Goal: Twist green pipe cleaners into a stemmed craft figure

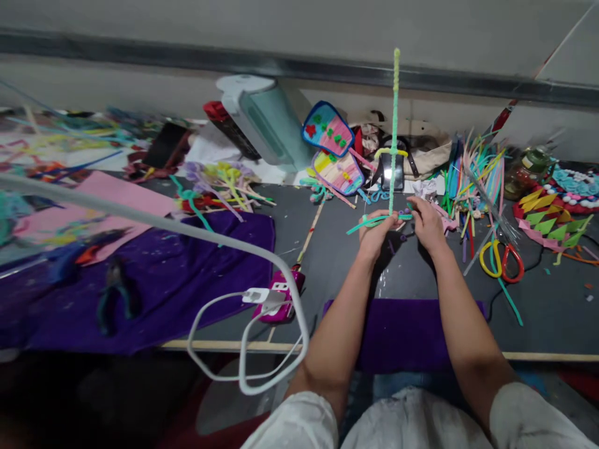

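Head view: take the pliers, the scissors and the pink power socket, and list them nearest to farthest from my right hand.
From your right hand, as the head view shows it:
1. Scissors, just to its right.
2. Pink power socket, to its left, beyond your left arm.
3. Pliers, far left, on the purple cloth.

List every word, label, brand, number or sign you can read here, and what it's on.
None: no text can be read in this view.
Green stem: no lettering seen.
Power strip, pliers and jar: any markings are too small or blurred to read.
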